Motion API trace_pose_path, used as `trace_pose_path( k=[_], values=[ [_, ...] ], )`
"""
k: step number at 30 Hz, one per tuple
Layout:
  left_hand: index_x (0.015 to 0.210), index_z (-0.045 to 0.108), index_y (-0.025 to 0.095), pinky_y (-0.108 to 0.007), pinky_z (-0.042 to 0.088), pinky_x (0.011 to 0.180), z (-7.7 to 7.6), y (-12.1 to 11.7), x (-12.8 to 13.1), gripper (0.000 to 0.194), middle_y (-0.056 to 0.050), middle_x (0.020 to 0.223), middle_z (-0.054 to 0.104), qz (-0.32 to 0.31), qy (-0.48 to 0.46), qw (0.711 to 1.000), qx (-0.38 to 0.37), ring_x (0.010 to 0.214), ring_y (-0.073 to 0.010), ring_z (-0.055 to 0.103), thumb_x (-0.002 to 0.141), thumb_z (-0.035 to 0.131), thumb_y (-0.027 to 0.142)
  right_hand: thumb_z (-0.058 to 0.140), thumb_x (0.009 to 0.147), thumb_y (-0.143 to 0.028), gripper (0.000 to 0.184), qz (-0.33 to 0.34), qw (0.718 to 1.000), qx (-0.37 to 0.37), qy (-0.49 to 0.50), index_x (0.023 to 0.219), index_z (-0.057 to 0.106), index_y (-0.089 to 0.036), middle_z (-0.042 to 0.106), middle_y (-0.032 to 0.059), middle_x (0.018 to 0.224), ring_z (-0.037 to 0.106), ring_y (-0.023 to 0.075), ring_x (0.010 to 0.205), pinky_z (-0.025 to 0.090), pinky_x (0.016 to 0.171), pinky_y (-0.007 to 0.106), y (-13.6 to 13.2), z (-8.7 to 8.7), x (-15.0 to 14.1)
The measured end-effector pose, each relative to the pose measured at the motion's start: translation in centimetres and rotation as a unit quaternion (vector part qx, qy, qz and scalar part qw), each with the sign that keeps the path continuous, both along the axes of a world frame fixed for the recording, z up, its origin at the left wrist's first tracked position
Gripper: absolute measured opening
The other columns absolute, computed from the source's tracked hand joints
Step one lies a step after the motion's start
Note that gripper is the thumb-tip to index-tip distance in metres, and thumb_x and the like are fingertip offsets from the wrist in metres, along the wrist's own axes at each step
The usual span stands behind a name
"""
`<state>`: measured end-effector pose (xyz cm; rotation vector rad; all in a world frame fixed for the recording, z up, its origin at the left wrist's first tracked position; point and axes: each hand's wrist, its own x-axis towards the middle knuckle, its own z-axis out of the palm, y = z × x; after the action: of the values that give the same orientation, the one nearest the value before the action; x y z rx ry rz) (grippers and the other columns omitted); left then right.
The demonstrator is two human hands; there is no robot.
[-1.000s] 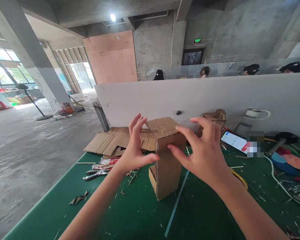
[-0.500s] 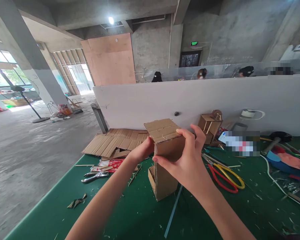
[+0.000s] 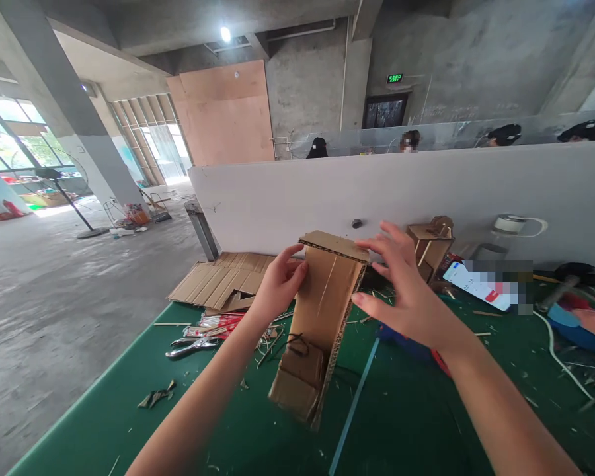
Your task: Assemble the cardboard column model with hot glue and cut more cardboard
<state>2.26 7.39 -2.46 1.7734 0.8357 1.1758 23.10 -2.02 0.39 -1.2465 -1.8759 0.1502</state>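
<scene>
Pinching tall brown cardboard box (image 3: 321, 314) with left hand (image 3: 279, 284) at its left edge, right hand (image 3: 405, 294) spread at its right

Matt cardboard box (image 3: 318, 317), rough-edged; shiny metal tool (image 3: 192, 348)

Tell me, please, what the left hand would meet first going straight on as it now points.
Most likely the cardboard box: the left hand is right at its upper left edge, though exact contact is hard to judge.
</scene>
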Motion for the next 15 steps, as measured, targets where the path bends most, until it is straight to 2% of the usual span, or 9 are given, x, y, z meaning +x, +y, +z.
trace_pose_path(
  k=[2,5,9,11,13,15],
  values=[
    [0.132,0.043,0.017,-0.019,0.039,0.055,0.5,-0.8,-0.6,0.055,0.001,0.074,0.063,0.003,0.007,1.000,-0.005,0.062,-0.0079,0.050,0.085,0.057,0.043,0.062,0.081,-0.039,0.050,0.004,1.000,0.017,-0.023,0.127,0.044,-0.035,0.023,0.0063,0.149,0.024,0.0328,0.142,0.036,0.108,0.055,0.3,0.6,0.9],
    [0.135,0.041,0.019,-0.018,0.037,0.053,1.0,-2.1,-1.3,0.060,0.002,0.073,0.062,0.012,0.006,0.999,-0.032,0.059,-0.0072,0.049,0.083,0.060,0.040,0.057,0.082,-0.028,0.042,0.007,0.999,0.014,-0.050,0.123,0.049,-0.034,0.046,0.0053,0.132,0.038,0.0289,0.132,0.036,0.108,0.052,0.4,1.1,1.7],
    [0.137,0.040,0.020,-0.017,0.033,0.050,0.7,-3.1,-1.8,0.062,0.002,0.075,0.059,0.011,-0.017,0.998,-0.051,0.057,-0.0051,0.043,0.082,0.063,0.037,0.052,0.081,-0.017,0.049,0.036,0.999,0.003,0.006,0.126,0.048,-0.033,0.052,0.0036,0.130,0.045,0.0265,0.126,0.038,0.106,0.049,0.8,0.1,2.1],
    [0.137,0.040,0.021,-0.017,0.035,0.052,0.1,-3.1,-1.9,0.064,0.002,0.077,0.057,-0.023,-0.048,0.997,-0.048,0.059,-0.0048,0.042,0.081,0.066,0.037,0.050,0.080,-0.014,0.049,0.054,0.996,-0.009,0.064,0.126,0.050,-0.031,0.053,0.0040,0.130,0.048,0.0266,0.125,0.039,0.105,0.049,1.1,-0.8,2.2],
    [0.140,0.037,0.024,-0.017,0.039,0.055,-0.7,-2.8,-1.9,0.069,0.001,0.081,0.056,-0.086,-0.083,0.992,-0.034,0.062,-0.0053,0.044,0.080,0.068,0.040,0.050,0.079,-0.013,0.049,0.080,0.988,-0.020,0.129,0.125,0.051,-0.031,0.056,0.0046,0.127,0.051,0.0266,0.122,0.042,0.101,0.048,1.4,-1.5,2.2],
    [0.144,0.030,0.030,-0.020,0.044,0.061,-1.5,-2.5,-1.8,0.077,-0.001,0.090,0.056,-0.152,-0.107,0.983,-0.010,0.069,-0.0078,0.049,0.079,0.068,0.045,0.052,0.078,-0.011,0.051,0.111,0.977,0.001,0.182,0.124,0.051,-0.032,0.057,0.0043,0.126,0.051,0.0263,0.123,0.043,0.101,0.048,1.6,-2.1,2.2]
  ],
)
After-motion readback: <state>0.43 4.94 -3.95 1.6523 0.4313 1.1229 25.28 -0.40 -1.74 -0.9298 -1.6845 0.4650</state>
